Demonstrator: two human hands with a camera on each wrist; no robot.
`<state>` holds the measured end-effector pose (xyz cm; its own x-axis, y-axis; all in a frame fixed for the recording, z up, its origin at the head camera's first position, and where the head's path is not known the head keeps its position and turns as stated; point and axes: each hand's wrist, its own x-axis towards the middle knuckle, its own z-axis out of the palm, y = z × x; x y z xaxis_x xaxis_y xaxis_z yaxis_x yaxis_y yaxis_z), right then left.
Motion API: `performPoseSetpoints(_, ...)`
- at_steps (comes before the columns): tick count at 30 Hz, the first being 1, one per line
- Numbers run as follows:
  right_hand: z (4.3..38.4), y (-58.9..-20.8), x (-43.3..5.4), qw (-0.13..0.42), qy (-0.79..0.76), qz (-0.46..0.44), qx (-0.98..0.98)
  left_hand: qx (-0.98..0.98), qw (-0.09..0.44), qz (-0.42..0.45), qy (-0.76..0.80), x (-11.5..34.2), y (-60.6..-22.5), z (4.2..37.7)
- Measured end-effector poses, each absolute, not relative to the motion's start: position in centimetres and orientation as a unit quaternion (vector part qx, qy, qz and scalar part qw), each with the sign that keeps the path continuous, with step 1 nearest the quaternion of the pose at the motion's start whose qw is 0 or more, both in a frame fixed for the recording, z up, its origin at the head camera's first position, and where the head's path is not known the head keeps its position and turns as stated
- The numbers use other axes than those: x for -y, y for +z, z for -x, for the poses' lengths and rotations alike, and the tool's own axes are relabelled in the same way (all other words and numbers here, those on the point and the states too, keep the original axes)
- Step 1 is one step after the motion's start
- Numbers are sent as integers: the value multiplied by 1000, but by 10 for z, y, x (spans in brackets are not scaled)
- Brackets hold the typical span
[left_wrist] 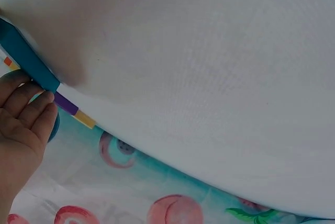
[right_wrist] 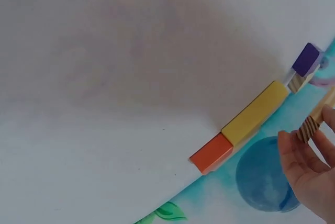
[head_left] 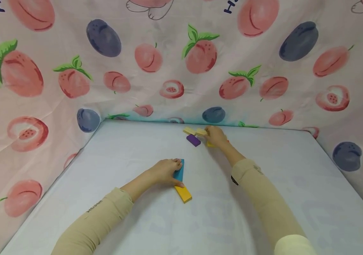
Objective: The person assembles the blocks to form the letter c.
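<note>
My left hand (head_left: 165,171) holds a blue block (head_left: 179,171) on the white surface, its thumb at the block's near end beside a yellow-orange block (head_left: 183,194). The left wrist view shows fingers (left_wrist: 35,110) against the side of this blue block (left_wrist: 26,56). At the far edge, my right hand (head_left: 215,135) pinches a plain wooden block (right_wrist: 309,128) with striped end grain between thumb and fingers. Around it lie a purple block (head_left: 193,140), another plain wooden block (head_left: 189,131), a yellow block (right_wrist: 255,110) and an orange-red block (right_wrist: 212,152). My right hand partly hides the last two in the head view.
The white tabletop (head_left: 130,226) ends at the back against a hanging cloth (head_left: 175,32) printed with peaches and plums. More of this cloth rises along the left and right sides. The block group sits close to the back edge.
</note>
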<state>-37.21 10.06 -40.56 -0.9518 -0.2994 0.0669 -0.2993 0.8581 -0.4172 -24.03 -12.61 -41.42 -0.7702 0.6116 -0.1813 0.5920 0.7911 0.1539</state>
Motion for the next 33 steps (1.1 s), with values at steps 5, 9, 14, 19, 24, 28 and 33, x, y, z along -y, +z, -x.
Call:
performPoseSetpoints(5, 361, -405, -99, -8, -262, 170, -950, -939, 113, -323, 43, 125, -414, 239)
performPoseSetpoints(9, 351, -406, -98, -19, -281, 178, -943, -936, 116, -329, 43, 124, -415, 238)
performPoseSetpoints(14, 344, -403, -98, -41, -295, 183, -937, -938, 112, -327, 36, 124, -413, 240)
performPoseSetpoints(19, 342, -403, -99, -43, -295, 182, -937, -938, 115, -326, 35, 124, -412, 241)
performPoseSetpoints(24, 337, -404, -99, -38, -287, 184, -939, -937, 127, -321, 50, 125, -414, 244)
performPoseSetpoints(28, 333, -403, -99, -39, -292, 194, -936, -939, 144, -305, 70, 126, -413, 247)
performPoseSetpoints(33, 327, -401, -98, -26, -312, 212, -926, -935, 170, -303, 67, 129, -409, 246)
